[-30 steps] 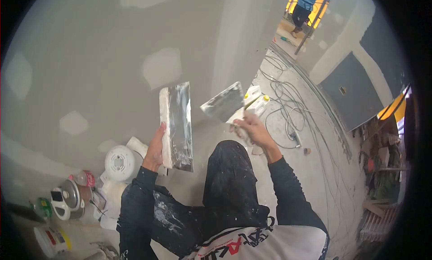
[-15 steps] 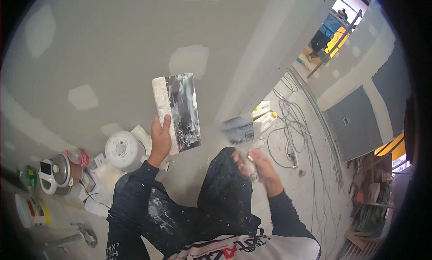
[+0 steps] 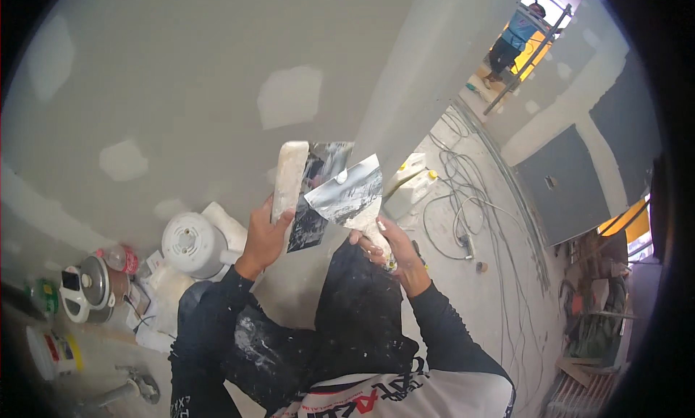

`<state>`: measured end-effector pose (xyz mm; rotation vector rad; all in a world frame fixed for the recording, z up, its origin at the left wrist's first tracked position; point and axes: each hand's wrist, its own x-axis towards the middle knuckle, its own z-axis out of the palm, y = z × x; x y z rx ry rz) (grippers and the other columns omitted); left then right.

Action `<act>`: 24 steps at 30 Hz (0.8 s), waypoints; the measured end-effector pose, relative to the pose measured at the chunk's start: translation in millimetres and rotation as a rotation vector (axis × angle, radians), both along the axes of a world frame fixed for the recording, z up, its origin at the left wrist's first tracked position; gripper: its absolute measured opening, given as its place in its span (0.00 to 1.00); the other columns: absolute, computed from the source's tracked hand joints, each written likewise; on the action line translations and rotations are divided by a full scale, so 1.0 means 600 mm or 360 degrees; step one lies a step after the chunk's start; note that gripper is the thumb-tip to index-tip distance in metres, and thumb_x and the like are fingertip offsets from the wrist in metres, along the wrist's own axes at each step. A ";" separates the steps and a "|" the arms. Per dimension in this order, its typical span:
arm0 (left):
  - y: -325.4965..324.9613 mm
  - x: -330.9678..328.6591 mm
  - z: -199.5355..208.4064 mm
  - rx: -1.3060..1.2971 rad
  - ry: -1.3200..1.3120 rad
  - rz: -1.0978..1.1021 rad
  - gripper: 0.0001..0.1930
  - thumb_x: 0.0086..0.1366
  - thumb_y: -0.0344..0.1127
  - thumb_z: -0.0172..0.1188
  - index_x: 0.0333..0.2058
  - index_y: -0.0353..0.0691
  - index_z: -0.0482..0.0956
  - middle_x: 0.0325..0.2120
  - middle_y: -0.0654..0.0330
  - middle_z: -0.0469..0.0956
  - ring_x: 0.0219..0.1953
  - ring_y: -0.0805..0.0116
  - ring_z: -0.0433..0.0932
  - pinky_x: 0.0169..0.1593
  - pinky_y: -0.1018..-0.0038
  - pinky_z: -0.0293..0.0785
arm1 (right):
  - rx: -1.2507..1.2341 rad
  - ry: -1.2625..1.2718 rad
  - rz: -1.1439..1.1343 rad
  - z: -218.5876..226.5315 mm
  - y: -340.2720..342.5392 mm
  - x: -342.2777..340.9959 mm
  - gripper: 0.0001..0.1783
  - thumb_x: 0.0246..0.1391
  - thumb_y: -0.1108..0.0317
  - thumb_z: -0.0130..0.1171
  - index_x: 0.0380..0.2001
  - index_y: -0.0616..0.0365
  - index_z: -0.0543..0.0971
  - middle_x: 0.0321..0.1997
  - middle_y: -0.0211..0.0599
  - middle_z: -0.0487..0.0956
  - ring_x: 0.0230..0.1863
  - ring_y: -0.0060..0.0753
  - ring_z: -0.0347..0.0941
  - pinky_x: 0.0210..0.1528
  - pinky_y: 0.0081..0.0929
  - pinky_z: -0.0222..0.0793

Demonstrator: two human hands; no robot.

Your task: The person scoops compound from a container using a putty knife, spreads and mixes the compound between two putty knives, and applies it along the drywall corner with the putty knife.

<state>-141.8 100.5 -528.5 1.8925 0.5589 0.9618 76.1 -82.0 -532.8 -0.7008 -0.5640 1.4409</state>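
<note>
My left hand (image 3: 266, 233) is closed round the pale, plaster-crusted back of a wide taping knife (image 3: 311, 226), whose dark steel blade is streaked with white compound. My right hand (image 3: 398, 251) grips the whitened handle of a putty knife (image 3: 351, 190) with a flared, smeared blade. A small white dab of compound sits near that blade's upper edge. The putty knife overlaps the wide blade in this view; whether the two touch I cannot tell. Behind both tools stands a grey drywall panel (image 3: 181, 78) with several pale filled patches.
White jugs with yellow caps (image 3: 414, 188) stand by the wall corner. Cables (image 3: 470, 193) lie looped across the floor at right. On my left are a round white appliance (image 3: 192, 244), a rice cooker (image 3: 98, 288) and a bucket (image 3: 54, 353). Another person (image 3: 514, 38) is beyond the far opening.
The putty knife has moved up and left, from beside the wide knife to across its blade. My left hand has shifted slightly right and lower with the wide knife, which has tilted.
</note>
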 end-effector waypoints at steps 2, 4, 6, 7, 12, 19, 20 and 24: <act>0.002 0.002 -0.012 0.0064 -0.0062 -0.0015 0.18 0.74 0.39 0.54 0.50 0.27 0.76 0.38 0.50 0.82 0.42 0.66 0.78 0.49 0.69 0.73 | 0.0113 -0.0061 -0.0010 0.029 -0.008 0.016 0.23 0.73 0.56 0.38 0.55 0.69 0.64 0.42 0.55 0.77 0.21 0.15 0.58 0.15 0.12 0.57; 0.010 0.003 -0.031 0.0132 -0.0145 -0.0015 0.18 0.74 0.39 0.53 0.50 0.27 0.76 0.38 0.49 0.82 0.42 0.66 0.79 0.49 0.69 0.73 | 0.0250 -0.0041 0.0087 0.062 -0.015 0.059 0.22 0.73 0.58 0.39 0.56 0.68 0.66 0.43 0.54 0.77 0.23 0.16 0.63 0.19 0.14 0.63; 0.022 -0.003 -0.053 -0.0122 -0.0129 -0.0032 0.18 0.74 0.39 0.53 0.50 0.27 0.76 0.38 0.48 0.83 0.41 0.66 0.79 0.48 0.68 0.73 | 0.0072 -0.1167 -0.0853 0.109 -0.020 0.085 0.21 0.72 0.64 0.43 0.61 0.65 0.67 0.44 0.50 0.79 0.27 0.22 0.71 0.26 0.20 0.70; 0.031 -0.005 -0.054 -0.0121 -0.0151 -0.0048 0.18 0.74 0.39 0.53 0.50 0.27 0.76 0.38 0.48 0.83 0.41 0.66 0.79 0.48 0.68 0.73 | 0.0165 -0.2058 -0.1104 0.155 -0.017 0.104 0.22 0.70 0.67 0.45 0.64 0.60 0.67 0.45 0.48 0.79 0.29 0.26 0.74 0.29 0.24 0.72; 0.032 -0.007 -0.036 -0.0171 -0.0017 -0.0082 0.18 0.73 0.39 0.53 0.51 0.28 0.75 0.37 0.48 0.83 0.40 0.66 0.80 0.47 0.69 0.73 | -0.0521 -0.4496 -0.1756 0.325 -0.007 0.237 0.38 0.55 0.77 0.53 0.70 0.39 0.65 0.49 0.42 0.75 0.41 0.39 0.77 0.41 0.35 0.75; 0.035 -0.003 -0.034 -0.0043 0.0095 -0.0078 0.19 0.73 0.42 0.55 0.49 0.28 0.75 0.33 0.47 0.82 0.35 0.63 0.79 0.42 0.68 0.73 | -0.0360 -0.5155 -0.1562 0.443 0.014 0.300 0.35 0.54 0.74 0.55 0.67 0.45 0.67 0.49 0.39 0.75 0.46 0.36 0.76 0.47 0.32 0.74; 0.037 -0.002 -0.035 -0.0045 0.0098 -0.0083 0.19 0.73 0.42 0.55 0.49 0.28 0.75 0.33 0.47 0.82 0.35 0.63 0.79 0.42 0.68 0.73 | -0.0351 -0.5212 -0.1522 0.446 0.019 0.303 0.34 0.55 0.74 0.55 0.67 0.47 0.68 0.50 0.39 0.75 0.46 0.36 0.77 0.47 0.31 0.73; 0.038 -0.001 -0.036 -0.0104 0.0196 -0.0068 0.19 0.73 0.42 0.55 0.49 0.29 0.75 0.31 0.48 0.81 0.34 0.66 0.79 0.40 0.69 0.73 | -0.0244 -0.5294 -0.1487 0.451 0.037 0.322 0.33 0.55 0.73 0.56 0.66 0.49 0.68 0.50 0.40 0.75 0.48 0.35 0.77 0.48 0.30 0.74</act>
